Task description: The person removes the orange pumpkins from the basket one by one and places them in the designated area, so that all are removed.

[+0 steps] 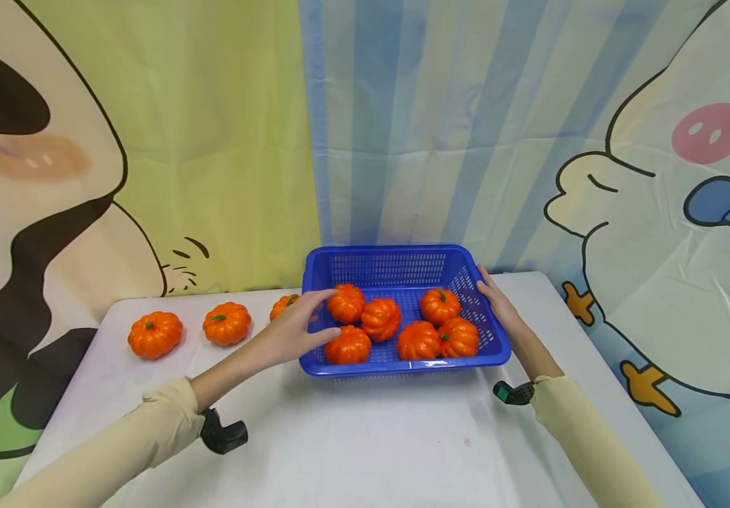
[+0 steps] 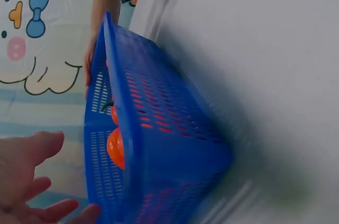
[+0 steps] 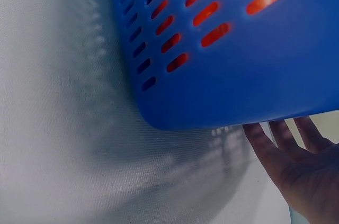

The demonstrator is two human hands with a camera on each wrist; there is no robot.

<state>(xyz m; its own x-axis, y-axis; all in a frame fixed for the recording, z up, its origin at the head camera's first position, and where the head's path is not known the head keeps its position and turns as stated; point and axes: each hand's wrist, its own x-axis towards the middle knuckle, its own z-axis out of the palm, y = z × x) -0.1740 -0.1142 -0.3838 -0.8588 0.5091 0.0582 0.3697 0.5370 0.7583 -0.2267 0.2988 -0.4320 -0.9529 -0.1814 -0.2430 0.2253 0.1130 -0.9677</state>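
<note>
A blue plastic basket with slotted walls holds several small orange pumpkins. My left hand is at the basket's left side, thumb and fingers spread apart, with nothing between them. In the left wrist view that hand appears beside the basket rim, fingers loosely extended. On the other side, my right hand rests against the basket's right wall with its fingers extended. The right wrist view shows these fingertips touching the outside of the blue wall.
Left of the basket, three more orange pumpkins lie in a row on the white table: one at the far left, one in the middle, and one partly hidden behind my left hand. A cartoon-printed curtain hangs behind.
</note>
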